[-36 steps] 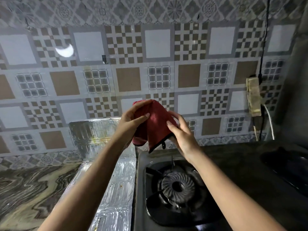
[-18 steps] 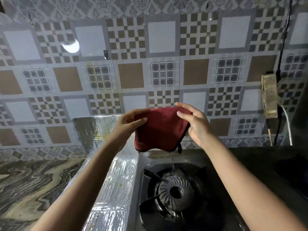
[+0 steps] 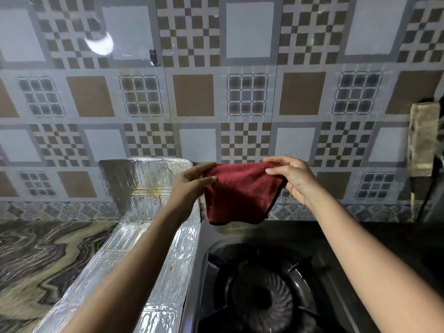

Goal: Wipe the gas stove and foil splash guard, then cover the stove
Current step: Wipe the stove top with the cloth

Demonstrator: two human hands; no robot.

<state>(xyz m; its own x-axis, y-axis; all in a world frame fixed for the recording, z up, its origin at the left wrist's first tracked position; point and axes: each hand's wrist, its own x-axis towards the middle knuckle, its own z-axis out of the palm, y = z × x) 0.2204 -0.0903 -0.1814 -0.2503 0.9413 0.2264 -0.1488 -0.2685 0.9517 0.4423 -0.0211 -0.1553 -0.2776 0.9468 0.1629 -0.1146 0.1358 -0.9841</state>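
Grip: your left hand (image 3: 192, 186) pinches one top corner of the red cloth (image 3: 240, 195) between thumb and fingers, closed on it; your right hand (image 3: 292, 179) pinches the other corner the same way; the cloth hangs stretched between them, in the air.
Cloth: it sits above the back edge of the stove (image 3: 264, 296), touching nothing below; its lower hem dangles free.
Guard: the foil guard (image 3: 144, 188) stands just left of the stove, against the wall; yellowish streaks and specks show on it.
Risk, slip: you hold only the corners; let one go and the cloth could drop onto the burner (image 3: 262, 301) or behind the stove.
Risk, foil: the guard looks thin and creased; press hard or drag a bunched cloth across it and you could tear or dent it, or push it off the wall.
Risk, snag: the hem could catch on the pan supports if you lower the cloth unfolded; fold it into a pad first.
Risk, miss: the stove is dark and dimly lit; you may well overlook grease there.
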